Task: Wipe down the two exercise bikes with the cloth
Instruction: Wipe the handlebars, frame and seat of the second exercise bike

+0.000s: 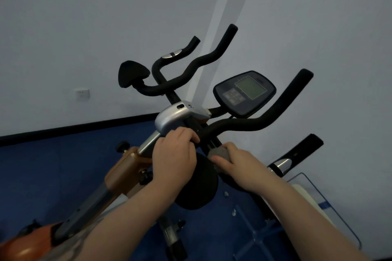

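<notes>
You are mid-wipe on the near bike (127, 167), low in the frame's centre; your right hand (237, 163) grips the grey cloth (218, 152) bunched against the handlebar stem, while your left hand (174, 154) curls round the bar beside the silver housing (171, 118); I judge the upper handlebars (261, 121), the console (244, 93) and the second bike's bars (191, 68) behind are still to do; no writing on the console is legible.

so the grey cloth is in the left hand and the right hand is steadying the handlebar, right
Not quite: the head view shows the grey cloth in the right hand, while the left hand steadies the handlebar.
</notes>
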`<act>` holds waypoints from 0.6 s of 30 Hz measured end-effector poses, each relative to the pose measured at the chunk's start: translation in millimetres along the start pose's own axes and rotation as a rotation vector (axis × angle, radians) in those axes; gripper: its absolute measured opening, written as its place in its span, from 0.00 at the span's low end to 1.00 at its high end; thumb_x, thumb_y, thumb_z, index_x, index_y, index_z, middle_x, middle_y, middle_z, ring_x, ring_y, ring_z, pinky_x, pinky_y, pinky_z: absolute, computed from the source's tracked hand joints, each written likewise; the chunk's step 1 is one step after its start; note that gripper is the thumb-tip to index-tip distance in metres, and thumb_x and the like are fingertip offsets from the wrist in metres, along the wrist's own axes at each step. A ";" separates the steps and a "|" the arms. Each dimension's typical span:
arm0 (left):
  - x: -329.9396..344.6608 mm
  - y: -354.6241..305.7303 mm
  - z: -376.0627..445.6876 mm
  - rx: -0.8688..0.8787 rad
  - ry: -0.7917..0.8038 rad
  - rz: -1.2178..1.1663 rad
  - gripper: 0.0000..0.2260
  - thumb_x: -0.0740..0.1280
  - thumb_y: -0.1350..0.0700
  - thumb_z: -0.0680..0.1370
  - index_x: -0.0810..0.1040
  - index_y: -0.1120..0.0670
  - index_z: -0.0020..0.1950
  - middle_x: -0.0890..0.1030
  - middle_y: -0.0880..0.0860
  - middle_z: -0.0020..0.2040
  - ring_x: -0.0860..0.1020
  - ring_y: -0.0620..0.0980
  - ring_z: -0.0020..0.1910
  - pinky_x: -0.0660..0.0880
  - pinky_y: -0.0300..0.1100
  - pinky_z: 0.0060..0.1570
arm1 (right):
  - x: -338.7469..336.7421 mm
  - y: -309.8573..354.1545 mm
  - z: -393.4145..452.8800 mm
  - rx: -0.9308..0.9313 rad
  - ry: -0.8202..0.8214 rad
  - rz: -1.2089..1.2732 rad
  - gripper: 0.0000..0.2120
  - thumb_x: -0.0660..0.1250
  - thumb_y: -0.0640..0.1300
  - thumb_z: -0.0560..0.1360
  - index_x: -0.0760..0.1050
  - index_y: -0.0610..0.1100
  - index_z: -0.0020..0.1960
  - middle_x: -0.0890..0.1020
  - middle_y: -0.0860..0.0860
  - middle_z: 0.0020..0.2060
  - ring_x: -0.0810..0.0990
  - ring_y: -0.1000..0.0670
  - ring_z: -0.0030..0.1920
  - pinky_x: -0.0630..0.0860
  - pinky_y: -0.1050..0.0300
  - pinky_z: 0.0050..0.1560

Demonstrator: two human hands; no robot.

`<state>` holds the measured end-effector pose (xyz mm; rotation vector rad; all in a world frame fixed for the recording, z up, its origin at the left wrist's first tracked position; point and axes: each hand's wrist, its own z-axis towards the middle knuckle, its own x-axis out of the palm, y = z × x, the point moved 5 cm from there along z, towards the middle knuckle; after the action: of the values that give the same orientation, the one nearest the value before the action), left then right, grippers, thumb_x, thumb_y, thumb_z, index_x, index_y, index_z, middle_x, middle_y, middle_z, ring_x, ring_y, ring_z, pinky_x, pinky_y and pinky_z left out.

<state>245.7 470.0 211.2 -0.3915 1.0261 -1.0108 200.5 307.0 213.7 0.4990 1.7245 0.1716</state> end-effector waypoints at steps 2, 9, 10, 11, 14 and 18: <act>-0.1 -1.7 -0.5 0.019 -0.018 0.036 0.11 0.57 0.57 0.74 0.78 0.49 0.43 0.79 0.45 0.42 0.76 0.46 0.39 0.73 0.46 0.42 | -3.8 14.6 13.7 0.002 -0.033 0.074 0.20 0.60 0.56 0.79 0.65 0.44 0.63 0.76 0.50 0.50 0.75 0.53 0.45 0.71 0.56 0.42; -2.9 -10.3 -17.1 -0.088 -0.123 -0.155 0.11 0.60 0.61 0.75 0.77 0.46 0.43 0.78 0.41 0.46 0.74 0.42 0.48 0.65 0.43 0.53 | -2.2 -6.4 -24.7 -0.130 0.005 -0.173 0.17 0.60 0.58 0.79 0.63 0.50 0.62 0.75 0.52 0.47 0.75 0.53 0.42 0.69 0.57 0.37; -3.0 -17.2 -21.2 -0.089 -0.155 -0.208 0.11 0.60 0.62 0.74 0.77 0.46 0.43 0.78 0.41 0.45 0.75 0.42 0.48 0.67 0.46 0.54 | -5.2 -10.5 -25.8 -0.135 0.014 -0.225 0.17 0.60 0.58 0.78 0.63 0.51 0.61 0.76 0.52 0.47 0.75 0.53 0.41 0.68 0.58 0.36; -1.9 -25.8 -23.5 -0.076 -0.161 -0.223 0.11 0.61 0.62 0.73 0.77 0.46 0.43 0.78 0.41 0.45 0.75 0.42 0.48 0.67 0.47 0.56 | -6.7 -10.4 -24.3 -0.129 -0.005 -0.255 0.17 0.60 0.58 0.78 0.63 0.51 0.61 0.76 0.51 0.47 0.76 0.51 0.42 0.68 0.56 0.36; 14.4 -43.9 -26.2 -0.028 0.046 0.016 0.09 0.61 0.58 0.76 0.76 0.44 0.50 0.77 0.40 0.51 0.72 0.41 0.55 0.57 0.43 0.67 | -1.5 3.8 -26.4 -0.081 -0.214 -0.257 0.18 0.58 0.58 0.79 0.65 0.48 0.63 0.78 0.49 0.51 0.78 0.47 0.47 0.67 0.53 0.40; 25.9 -42.6 -35.5 -0.075 0.225 0.226 0.09 0.57 0.51 0.81 0.74 0.43 0.58 0.73 0.42 0.57 0.64 0.43 0.65 0.34 0.46 0.71 | -5.4 -2.6 -59.6 -0.370 -0.309 -0.371 0.19 0.60 0.54 0.77 0.69 0.53 0.67 0.78 0.57 0.56 0.77 0.55 0.53 0.64 0.58 0.59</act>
<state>197.5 432.4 209.3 -0.2193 1.2832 -0.8272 143.3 311.8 230.7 -0.0688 1.4095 0.1339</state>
